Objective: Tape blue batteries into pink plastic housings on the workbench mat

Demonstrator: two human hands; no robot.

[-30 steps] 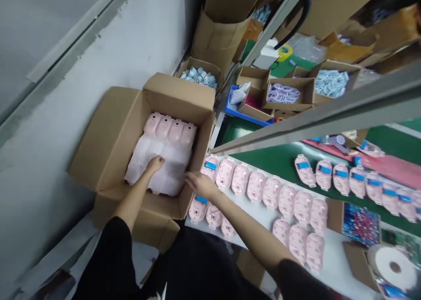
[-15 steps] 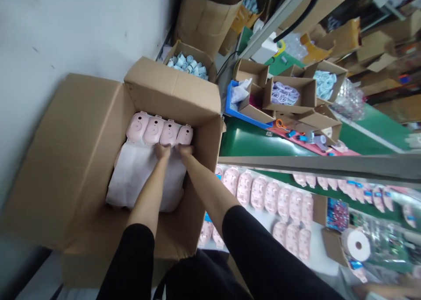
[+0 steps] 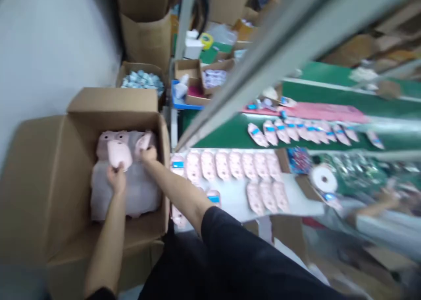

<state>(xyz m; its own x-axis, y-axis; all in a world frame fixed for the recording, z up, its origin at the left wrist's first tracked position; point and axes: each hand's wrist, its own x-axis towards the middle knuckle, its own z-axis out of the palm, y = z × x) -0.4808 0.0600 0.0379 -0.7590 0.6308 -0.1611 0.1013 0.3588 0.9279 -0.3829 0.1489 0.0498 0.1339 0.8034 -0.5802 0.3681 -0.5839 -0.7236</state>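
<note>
An open cardboard box (image 3: 42, 168) stands at the left, holding pink plastic shells under a white foam sheet (image 3: 131, 194). My left hand (image 3: 115, 179) is closed on one pink shell (image 3: 119, 154), lifted above the row. Beside it, my right hand (image 3: 148, 154) grips another pink shell (image 3: 143, 141), tilted up near the box's right wall. More pink shells (image 3: 107, 142) lie at the box's far end. The picture is blurred by motion.
Rows of pink shells (image 3: 230, 165) lie on a white board to the right, more on the green belt (image 3: 296, 131). A metal rail (image 3: 263, 54) crosses overhead. Small boxes of parts (image 3: 197, 78), a tape roll (image 3: 324, 178) and another person's arm (image 3: 375, 210) are nearby.
Both hands have each pulled a pink shell up out of the row in the box. The camera has swung, shifting the box to the left.
</note>
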